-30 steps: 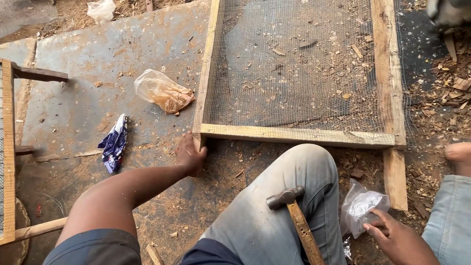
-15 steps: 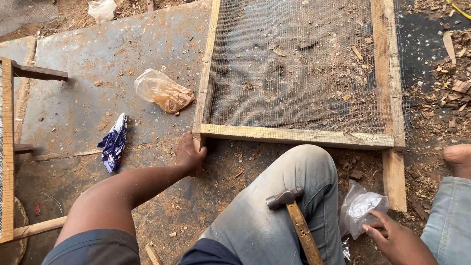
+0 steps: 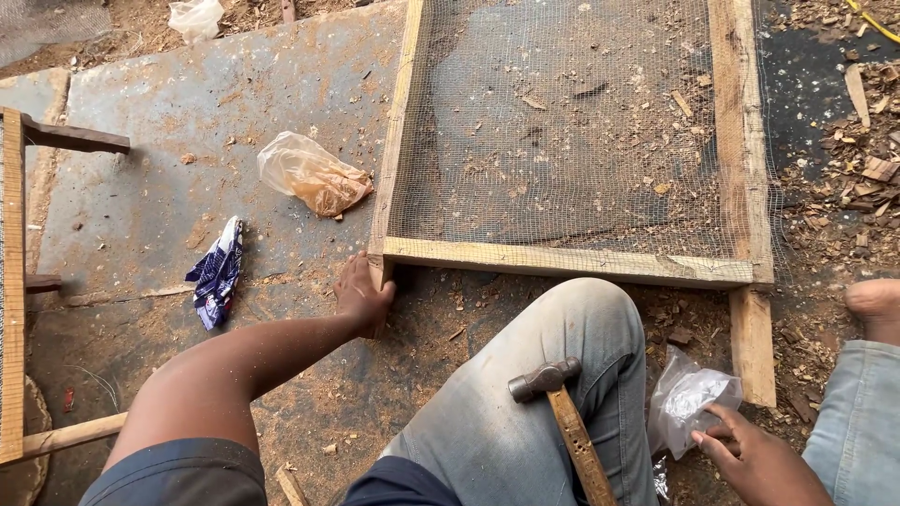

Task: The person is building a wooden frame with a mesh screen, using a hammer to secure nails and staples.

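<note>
A wooden frame (image 3: pixel 562 261) covered with wire mesh (image 3: pixel 562 122) lies flat on the ground ahead of me. My left hand (image 3: pixel 363 293) grips the frame's near left corner, fingers curled around the end of the side rail. My right hand (image 3: pixel 750 454) is at the lower right, fingers pinching a clear plastic bag (image 3: pixel 689 398) on the ground. A hammer (image 3: pixel 562 422) with a wooden handle rests on my right thigh, head up, with neither hand holding it.
A crumpled plastic bag with brown contents (image 3: pixel 314 175) and a blue-and-white wrapper (image 3: pixel 217 272) lie left of the frame. Another wooden frame (image 3: pixel 13 281) stands at the far left edge. Sawdust and wood chips (image 3: pixel 862 169) litter the right side. A bare foot (image 3: pixel 874 300) shows at right.
</note>
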